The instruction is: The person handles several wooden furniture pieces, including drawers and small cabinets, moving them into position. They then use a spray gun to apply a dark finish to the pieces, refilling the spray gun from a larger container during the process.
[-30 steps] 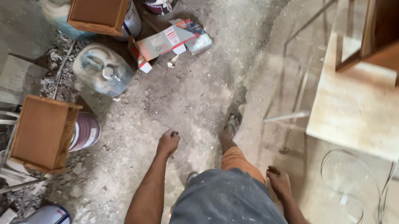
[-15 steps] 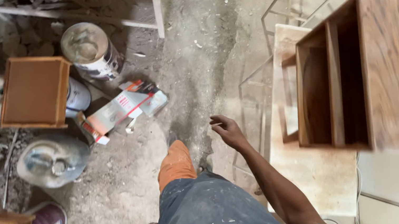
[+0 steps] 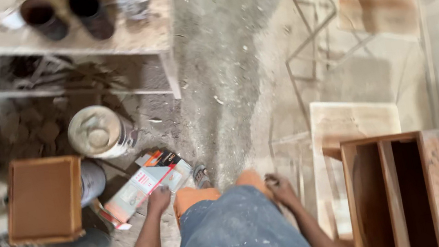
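I look straight down at my legs in paint-spattered grey shorts over a dusty concrete floor. My left hand (image 3: 157,199) hangs at my side with loosely curled fingers and holds nothing; it is above a flattened cardboard box (image 3: 144,185) lying on the floor. My right hand (image 3: 282,190) hangs at my other side, also holding nothing, close to a wooden shelf unit (image 3: 417,186) at the lower right. One sandalled foot (image 3: 201,176) shows ahead of my knees.
Several paint cans (image 3: 99,132) stand at the left, one under a small wooden box (image 3: 43,198). A white workbench (image 3: 129,38) with dark cups crosses the top left. Pale boards (image 3: 343,127) and thin wire frames (image 3: 312,38) lie at the right.
The view has swung forward along the floor; the workbench has come into sight at the top. My left arm swung into view, and my right hand dropped back to my side.
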